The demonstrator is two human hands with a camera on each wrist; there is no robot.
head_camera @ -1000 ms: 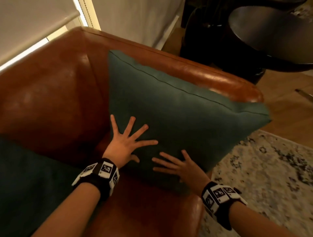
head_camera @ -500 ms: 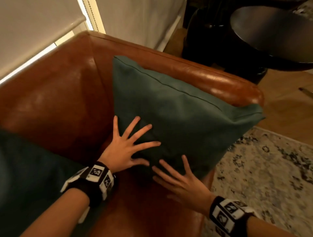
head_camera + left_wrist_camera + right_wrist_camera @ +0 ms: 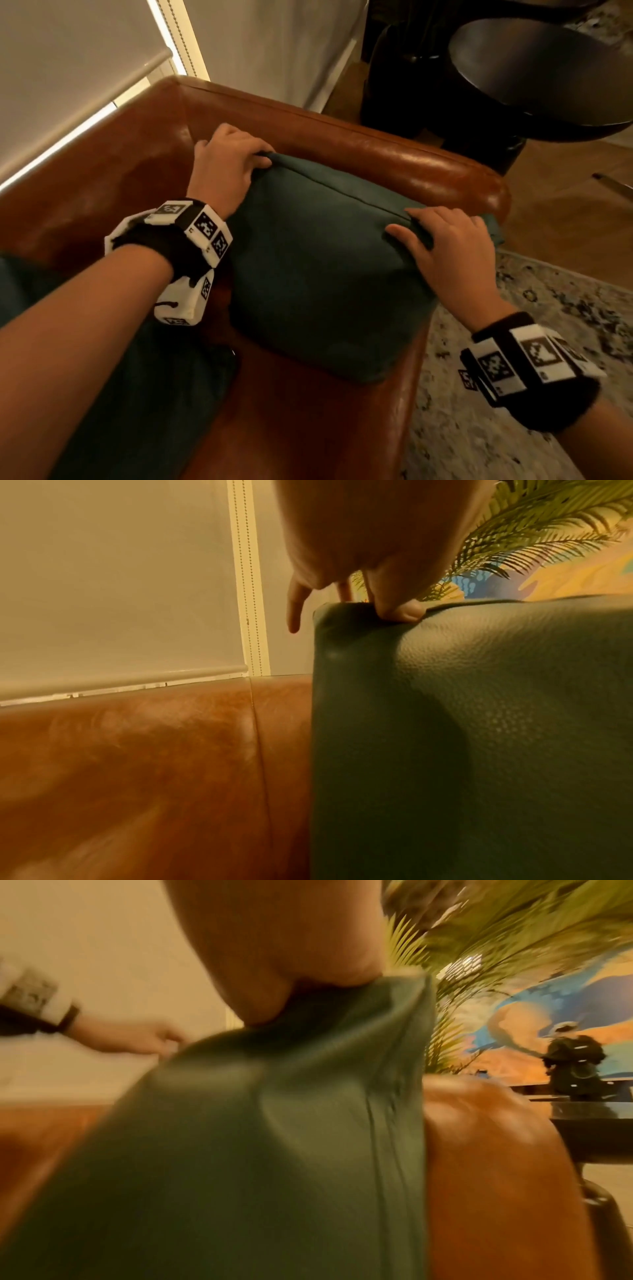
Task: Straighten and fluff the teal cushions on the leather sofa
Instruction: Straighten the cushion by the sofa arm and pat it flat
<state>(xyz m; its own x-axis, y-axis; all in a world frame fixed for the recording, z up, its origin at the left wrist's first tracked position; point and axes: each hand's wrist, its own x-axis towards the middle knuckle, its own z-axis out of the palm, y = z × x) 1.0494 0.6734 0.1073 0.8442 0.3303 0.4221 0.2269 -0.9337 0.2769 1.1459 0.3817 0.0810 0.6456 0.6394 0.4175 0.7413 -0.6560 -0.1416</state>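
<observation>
A teal cushion (image 3: 318,267) stands upright in the corner of the brown leather sofa (image 3: 113,171), leaning toward the armrest (image 3: 411,164). My left hand (image 3: 229,161) grips its top left corner, thumb pressed on the front face (image 3: 400,612) and fingers curled behind. My right hand (image 3: 452,240) grips the top right corner, thumb on the front and fingers over the seam; in the blurred right wrist view the cushion (image 3: 274,1123) bunches under my palm. A second teal cushion (image 3: 137,394) lies at the lower left under my left forearm.
A dark round table (image 3: 548,68) stands past the armrest at upper right. A patterned rug (image 3: 513,428) covers the floor to the right. A window blind (image 3: 68,68) hangs behind the sofa back. A palm plant (image 3: 531,520) and a mural (image 3: 548,1001) are beyond.
Both hands left the cushion's lower front face, where they pressed flat with spread fingers, and rose to grip its two top corners. The camera has come closer over the sofa.
</observation>
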